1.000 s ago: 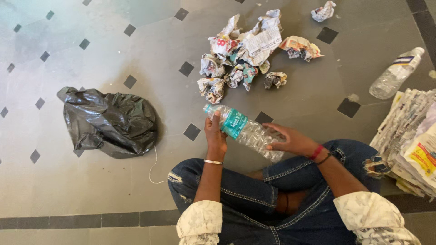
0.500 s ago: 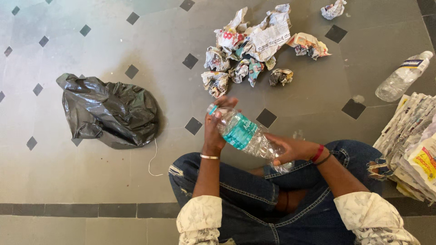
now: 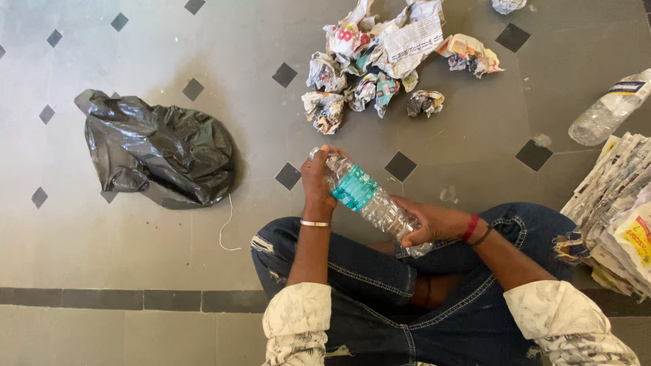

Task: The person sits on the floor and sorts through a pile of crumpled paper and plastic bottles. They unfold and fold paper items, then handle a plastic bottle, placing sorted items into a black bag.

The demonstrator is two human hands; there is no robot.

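Clearly, the scene: a person sits cross-legged on a tiled floor (image 3: 169, 271), both hands on one bottle.
Bottle: a clear plastic bottle (image 3: 369, 200) with a teal label band lies slanted across the lap, neck up and to the left, base down and to the right — just above the knees.
Left hand: the left hand (image 3: 317, 179) is wrapped around the neck end, fingers curled over the top where a cap would sit; the cap itself is hidden by them.
Right hand: the right hand (image 3: 427, 224) is closed around the base, cupping it from below — a hold at both ends keeps the thin body steady.
Bottle feel: ribbed, see-through walls that look light and easily dented.
Paper balls: a pile of crumpled newspaper (image 3: 380, 57) lies ahead on the floor, wrinkled and irregular, well apart from the hands.
Bag: a black plastic bag (image 3: 159, 149) sags in glossy folds to the left.
Second bottle: another clear bottle (image 3: 607, 108) lies on its side at the right.
Stack: flat newspapers (image 3: 620, 210) are piled just beside the right knee.
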